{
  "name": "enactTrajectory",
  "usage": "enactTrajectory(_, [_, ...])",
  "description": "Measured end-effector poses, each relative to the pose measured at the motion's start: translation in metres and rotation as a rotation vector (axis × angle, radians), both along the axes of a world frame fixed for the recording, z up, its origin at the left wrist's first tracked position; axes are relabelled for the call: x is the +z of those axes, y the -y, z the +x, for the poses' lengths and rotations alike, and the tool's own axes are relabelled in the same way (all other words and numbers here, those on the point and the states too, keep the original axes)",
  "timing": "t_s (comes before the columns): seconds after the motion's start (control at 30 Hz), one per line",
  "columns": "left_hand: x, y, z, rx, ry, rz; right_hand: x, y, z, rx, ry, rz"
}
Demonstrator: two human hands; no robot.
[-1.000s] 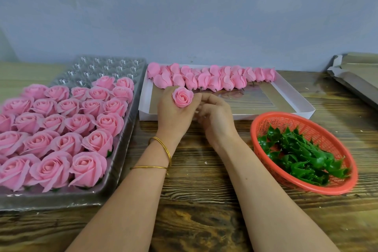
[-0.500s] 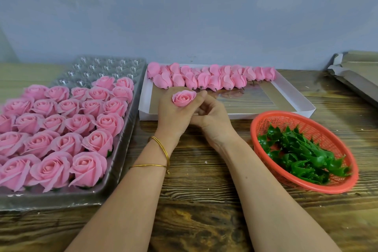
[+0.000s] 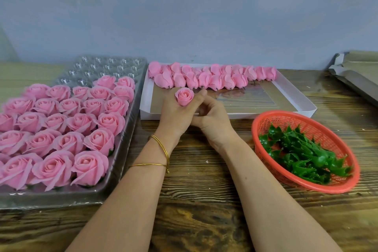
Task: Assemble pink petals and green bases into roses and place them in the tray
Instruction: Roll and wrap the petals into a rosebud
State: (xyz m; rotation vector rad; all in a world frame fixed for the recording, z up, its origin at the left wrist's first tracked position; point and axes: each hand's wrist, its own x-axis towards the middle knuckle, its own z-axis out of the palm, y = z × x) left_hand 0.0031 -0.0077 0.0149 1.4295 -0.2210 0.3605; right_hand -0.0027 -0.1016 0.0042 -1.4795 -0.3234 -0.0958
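Nearest the camera, both forearms reach forward over the wooden table [image 3: 204, 200] and meet at the work. The left hand [image 3: 173, 114] is curled round a pink bud [image 3: 184, 97], which stands face-up above its fingers. The right hand [image 3: 214, 120] presses against it from the right with fingers bent toward the bud's underside. Whether those fingers pinch a green base cannot be told, because the joint is hidden.

The step looks like seating a base under the petals. It should go best with the left hand squeezing lightly, so the soft petals do not crease, while the right pushes straight up along the bud's axis.

Right of the grip and a little nearer, a red basket [image 3: 290, 114] holds spare green bases [image 3: 302, 153]. Left of the grip, the clear tray [image 3: 125, 139] carries finished roses [image 3: 61, 129], and its free cells lie at the far end. Just beyond the grip, the white box [image 3: 266, 115] holds a row of loose petal heads [image 3: 212, 79].
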Motion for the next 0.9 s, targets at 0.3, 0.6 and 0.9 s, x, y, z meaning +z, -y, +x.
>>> enactTrajectory(0.3, [-0.0017,-0.0059,0.0009,-0.016,-0.004,0.005,-0.0002,0.0012,0.0007,0.026,0.013,-0.018])
enactTrajectory(0.6, [0.0035,-0.0063,-0.0021,-0.028,-0.034,-0.033,0.0002,0.0017,-0.0007,0.054,-0.020,-0.056])
enactTrajectory(0.9, [0.0059,-0.0047,-0.0054,-0.054,-0.044,-0.031,0.0020,-0.0015,-0.0034,0.015,-0.033,-0.042])
